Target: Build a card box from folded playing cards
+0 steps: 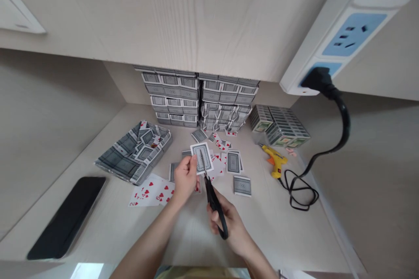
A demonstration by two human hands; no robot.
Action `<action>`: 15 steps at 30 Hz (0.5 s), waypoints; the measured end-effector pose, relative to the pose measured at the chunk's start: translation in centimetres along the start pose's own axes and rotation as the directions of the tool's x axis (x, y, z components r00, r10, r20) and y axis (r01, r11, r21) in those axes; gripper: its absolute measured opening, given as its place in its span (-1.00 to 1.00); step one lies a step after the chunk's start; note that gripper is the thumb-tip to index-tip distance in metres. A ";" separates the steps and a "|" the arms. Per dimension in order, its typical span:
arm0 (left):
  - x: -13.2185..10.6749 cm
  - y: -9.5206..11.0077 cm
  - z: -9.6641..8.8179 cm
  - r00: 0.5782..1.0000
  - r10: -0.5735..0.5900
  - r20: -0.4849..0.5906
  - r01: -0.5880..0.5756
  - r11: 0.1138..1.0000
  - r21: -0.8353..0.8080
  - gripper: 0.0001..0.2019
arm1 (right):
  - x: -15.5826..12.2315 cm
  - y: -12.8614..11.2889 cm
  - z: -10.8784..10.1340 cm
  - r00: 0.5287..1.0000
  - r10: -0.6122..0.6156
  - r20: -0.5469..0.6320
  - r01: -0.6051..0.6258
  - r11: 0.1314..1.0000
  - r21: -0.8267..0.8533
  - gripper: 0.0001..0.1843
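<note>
My left hand pinches a playing card by its lower left side, its patterned back toward me. In my right hand are black-handled scissors, their blades at the card's lower edge and overlapping its face. Whether the blades have cut into the card I cannot tell. Around my hands lie loose cards: face-up hearts to the left, a card back to the right, and a folded card piece below that one. More cards behind my left hand are partly hidden.
A tray made of folded cards stands at left, beside a black phone-like slab. Stacked card-built boxes line the back. At right are boxed card decks, a yellow glue gun and its coiled black cord. A power strip hangs upper right.
</note>
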State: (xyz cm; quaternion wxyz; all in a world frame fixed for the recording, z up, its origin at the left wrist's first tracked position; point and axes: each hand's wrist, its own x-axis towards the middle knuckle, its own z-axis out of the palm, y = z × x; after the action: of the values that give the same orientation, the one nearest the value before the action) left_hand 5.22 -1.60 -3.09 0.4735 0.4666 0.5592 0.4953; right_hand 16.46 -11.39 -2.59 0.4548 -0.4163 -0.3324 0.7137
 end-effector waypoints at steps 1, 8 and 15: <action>0.0 0.0 0.0 1.000 -0.003 -0.004 0.003 1.000 -0.001 -0.66 | 0.0 0.0 0.0 1.000 0.005 -0.004 -0.005 1.000 0.003 -0.22; -0.1 0.2 0.1 1.000 -0.018 -0.013 0.018 0.999 -0.030 -0.66 | 0.0 -0.2 0.2 1.000 -0.001 -0.018 0.001 1.000 -0.013 -0.24; -0.1 0.1 0.0 1.000 -0.016 -0.017 0.016 1.000 -0.006 -0.67 | -0.1 -0.1 0.0 1.000 -0.006 -0.006 0.006 1.000 0.004 -0.29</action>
State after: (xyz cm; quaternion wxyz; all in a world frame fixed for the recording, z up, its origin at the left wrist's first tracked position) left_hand 5.25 -1.64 -3.03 0.4737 0.4566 0.5656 0.4972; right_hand 16.57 -11.41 -2.49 0.4588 -0.4168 -0.3307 0.7116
